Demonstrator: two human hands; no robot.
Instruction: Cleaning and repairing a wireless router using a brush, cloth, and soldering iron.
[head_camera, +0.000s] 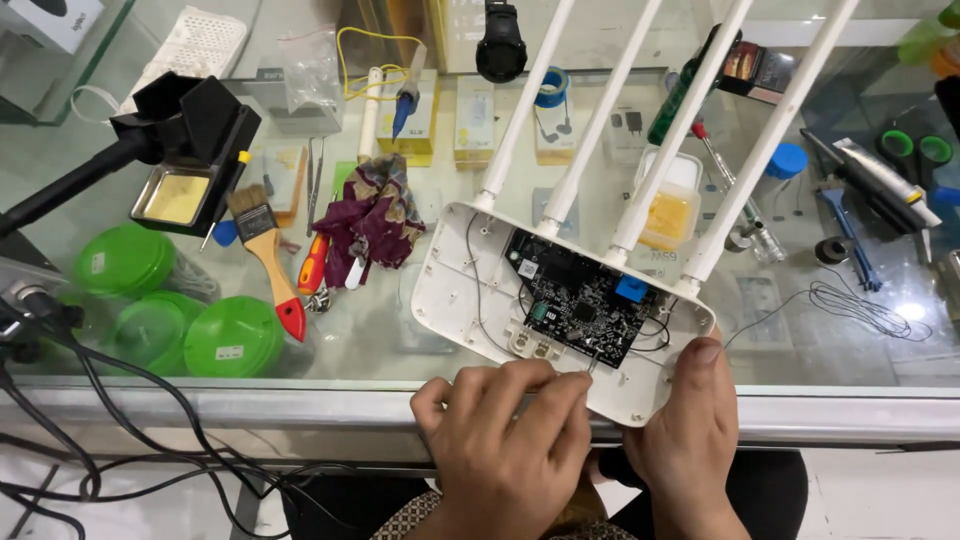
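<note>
An opened white router shell (455, 290) lies on the glass counter with several long white antennas (585, 150) pointing away from me. Its black circuit board (580, 305) is exposed, with a small blue part (632, 290) on its right side. My left hand (505, 440) is closed at the shell's near edge, pinching a thin metal tool (592, 366) whose tip touches the board's front edge. My right hand (690, 430) grips the shell's near right corner, thumb on the rim.
Left of the router lie a crumpled patterned cloth (375, 215), a wooden paintbrush (265, 245) with a red handle tip, green round lids (235, 340) and a black lamp head (190, 150). Screwdrivers, a soldering iron (405, 95), thin black wire (865, 305) and a flux tub (670, 210) crowd the back and right.
</note>
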